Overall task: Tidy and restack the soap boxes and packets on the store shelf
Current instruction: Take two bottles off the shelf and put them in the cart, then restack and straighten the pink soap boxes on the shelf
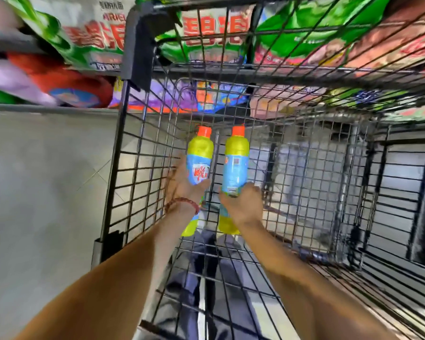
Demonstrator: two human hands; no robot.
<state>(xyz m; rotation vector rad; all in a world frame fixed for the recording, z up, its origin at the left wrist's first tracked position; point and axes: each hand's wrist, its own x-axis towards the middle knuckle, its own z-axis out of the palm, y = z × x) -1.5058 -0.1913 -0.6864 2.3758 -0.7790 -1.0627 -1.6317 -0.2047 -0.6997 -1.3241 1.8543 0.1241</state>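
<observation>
Packets [91, 38] line shelves [35, 107] beyond wire cart [140, 40]; left hand [182, 185] and right hand [243, 204] grip bottles [199, 153].

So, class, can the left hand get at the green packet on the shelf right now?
Probably not: the left hand grips a bottle, and the cart's wire wall stands before the green packet.

Both bottles are lime-yellow with bright orange caps and sky-blue labels. The left bottle [198, 155] has red lettering on a white splash, and the right bottle [236, 163] has tiny print plus a dark code square. The cart [138, 45] is a dark grey wire grid. The green bags [93, 35] carry big red characters on white. There's also a purple packet [157, 96] and a braided red bracelet [182, 203].
</observation>
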